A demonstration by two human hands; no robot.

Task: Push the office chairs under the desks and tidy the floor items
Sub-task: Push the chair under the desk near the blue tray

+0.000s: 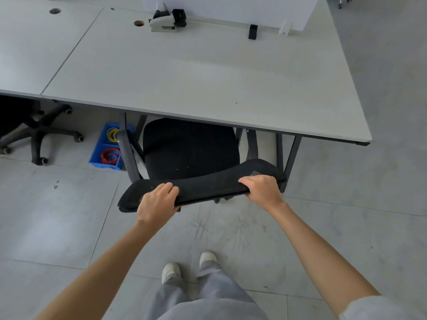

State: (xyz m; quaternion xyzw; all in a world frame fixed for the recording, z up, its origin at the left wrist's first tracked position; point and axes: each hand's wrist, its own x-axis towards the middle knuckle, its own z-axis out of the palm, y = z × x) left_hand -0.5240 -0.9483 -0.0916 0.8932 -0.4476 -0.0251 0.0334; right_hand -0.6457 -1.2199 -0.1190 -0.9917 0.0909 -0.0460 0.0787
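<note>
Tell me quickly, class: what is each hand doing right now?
Left hand: closed, gripping the top edge of the black chair's backrest.
Right hand: closed, gripping the same backrest edge further along.

Both arms bare, stretched forward and down, converging slightly. Left hand (pixel 159 203) knuckles up, fingers curled over top edge of chair backrest (pixel 208 185), thumb underneath. Right hand (pixel 262 189) likewise curled over same edge, further right, wrist bent a little. Hands well apart. Grey sleeve (pixel 379 308) pushed up right forearm near elbow.
</note>
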